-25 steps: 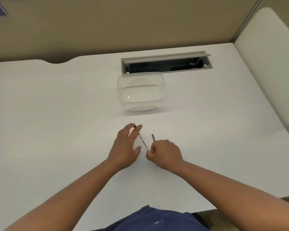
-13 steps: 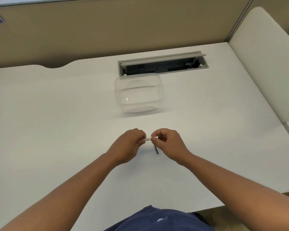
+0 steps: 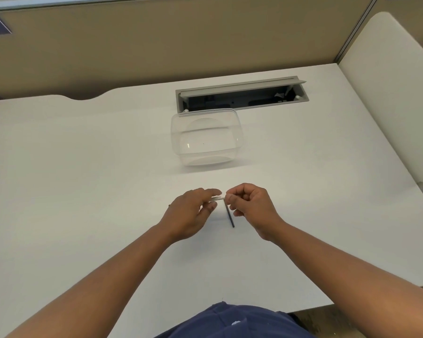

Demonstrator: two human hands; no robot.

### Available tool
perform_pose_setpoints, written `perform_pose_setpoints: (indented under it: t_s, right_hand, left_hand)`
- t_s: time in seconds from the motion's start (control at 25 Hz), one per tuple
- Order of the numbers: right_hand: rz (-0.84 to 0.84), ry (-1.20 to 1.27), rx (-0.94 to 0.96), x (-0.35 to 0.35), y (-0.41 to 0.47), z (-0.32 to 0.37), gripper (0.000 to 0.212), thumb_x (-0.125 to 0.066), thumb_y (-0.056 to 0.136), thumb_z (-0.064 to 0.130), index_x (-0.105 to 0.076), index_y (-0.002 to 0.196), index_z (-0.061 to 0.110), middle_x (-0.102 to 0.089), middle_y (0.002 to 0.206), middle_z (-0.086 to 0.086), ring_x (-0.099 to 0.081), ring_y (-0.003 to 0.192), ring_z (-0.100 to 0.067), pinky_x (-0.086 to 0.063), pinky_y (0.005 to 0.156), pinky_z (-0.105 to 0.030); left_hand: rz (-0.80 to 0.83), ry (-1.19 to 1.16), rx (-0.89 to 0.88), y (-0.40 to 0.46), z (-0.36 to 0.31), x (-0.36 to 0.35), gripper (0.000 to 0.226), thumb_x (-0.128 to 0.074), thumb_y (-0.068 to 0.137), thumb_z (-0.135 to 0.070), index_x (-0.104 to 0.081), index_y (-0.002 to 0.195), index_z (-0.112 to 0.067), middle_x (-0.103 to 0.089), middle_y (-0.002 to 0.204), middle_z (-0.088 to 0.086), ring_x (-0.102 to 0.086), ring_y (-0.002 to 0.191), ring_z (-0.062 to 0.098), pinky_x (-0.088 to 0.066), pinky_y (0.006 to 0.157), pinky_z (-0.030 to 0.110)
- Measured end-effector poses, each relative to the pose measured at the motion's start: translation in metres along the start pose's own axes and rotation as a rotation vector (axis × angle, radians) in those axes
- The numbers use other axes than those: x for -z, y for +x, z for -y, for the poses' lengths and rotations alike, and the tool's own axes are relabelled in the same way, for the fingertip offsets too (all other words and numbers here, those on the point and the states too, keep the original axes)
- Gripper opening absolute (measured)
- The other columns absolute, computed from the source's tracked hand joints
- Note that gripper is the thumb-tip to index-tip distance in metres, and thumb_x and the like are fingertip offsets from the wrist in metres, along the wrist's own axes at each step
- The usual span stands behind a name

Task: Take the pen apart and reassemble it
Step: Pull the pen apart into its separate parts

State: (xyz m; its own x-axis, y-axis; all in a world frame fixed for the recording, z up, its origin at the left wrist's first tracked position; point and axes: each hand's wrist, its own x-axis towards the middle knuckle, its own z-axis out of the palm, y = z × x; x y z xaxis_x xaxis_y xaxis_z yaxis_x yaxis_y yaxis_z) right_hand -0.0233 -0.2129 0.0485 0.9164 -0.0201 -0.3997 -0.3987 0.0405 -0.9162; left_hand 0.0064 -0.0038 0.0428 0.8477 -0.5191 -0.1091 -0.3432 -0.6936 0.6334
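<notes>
Fingers (image 3: 211,191) of left hand (image 3: 189,213) loosely curled round one end of pen barrel (image 3: 217,198), index laid along the top and thumb under; not fully closed, grip light. Fingers (image 3: 230,197) of right hand (image 3: 250,207) pinched tight on the opposite end of the same barrel. Held level and crosswise between both hands, just above the desk (image 3: 83,191), near its middle and close to the body. Opposed end grips judged suited to pulling or twisting the parts apart or pushing them together; which of the two, cannot tell.

Barrel pale, thin, short stretch only exposed between the hands; ends hidden in the grips. Dark slim rod (image 3: 230,215), judged the refill or an inner part, slanting down from under right hand toward the desk; whether held by the lower fingers or lying free on the surface, cannot tell. Pen thus judged partly dismantled.

Clear plastic container (image 3: 205,136), lid on, apparently empty, well beyond the hands. Open cable tray (image 3: 239,96) set into desk behind it. Tan partition (image 3: 156,45) at rear. Blue garment (image 3: 230,320) at near edge.
</notes>
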Motion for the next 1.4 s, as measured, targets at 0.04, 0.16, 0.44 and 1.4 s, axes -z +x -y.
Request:
perform_pose_setpoints:
  t_s: [0.04,0.16,0.44,1.4]
  right_hand:
    - [0.038,0.015,-0.012,0.001,-0.001,0.001,0.005,-0.075,0.089,0.012,-0.073,0.090,0.007,-0.073,0.078,-0.008,-0.062,0.067,-0.015,-0.054,0.063,-0.026]
    - [0.140,0.015,-0.097,0.003,-0.001,0.007,0.009,-0.075,0.090,0.015,-0.072,0.090,0.006,-0.074,0.080,-0.009,-0.061,0.063,-0.015,-0.053,0.062,-0.027]
    - [0.334,-0.140,-0.390,0.010,0.005,0.029,0.023,-0.055,0.096,0.026,-0.067,0.081,0.013,-0.062,0.070,-0.006,-0.053,0.052,-0.016,-0.043,0.048,-0.025]
    - [0.246,-0.172,-0.044,0.002,-0.001,0.030,0.036,-0.053,0.104,0.025,-0.064,0.073,0.009,-0.041,0.060,-0.006,-0.030,0.051,-0.013,-0.027,0.048,-0.020]
  left_hand:
    - [-0.022,0.057,-0.013,0.000,-0.002,0.001,0.028,-0.046,0.103,-0.045,-0.062,0.125,-0.038,-0.060,0.092,-0.015,-0.054,0.086,0.008,-0.042,0.070,0.024]
    - [-0.089,0.126,-0.052,0.002,-0.005,0.004,0.025,-0.050,0.102,-0.046,-0.069,0.103,-0.030,-0.059,0.080,-0.010,-0.055,0.078,0.015,-0.037,0.059,0.029]
    - [-0.144,0.315,-0.281,0.004,-0.014,0.008,0.020,-0.061,0.099,-0.023,-0.073,0.115,-0.022,-0.068,0.081,-0.002,-0.058,0.066,0.027,-0.046,0.055,0.039]
    - [-0.022,0.292,-0.140,0.015,-0.028,0.030,0.029,-0.042,0.104,-0.044,-0.068,0.105,-0.033,-0.067,0.086,-0.006,-0.060,0.079,0.018,-0.051,0.065,0.039]
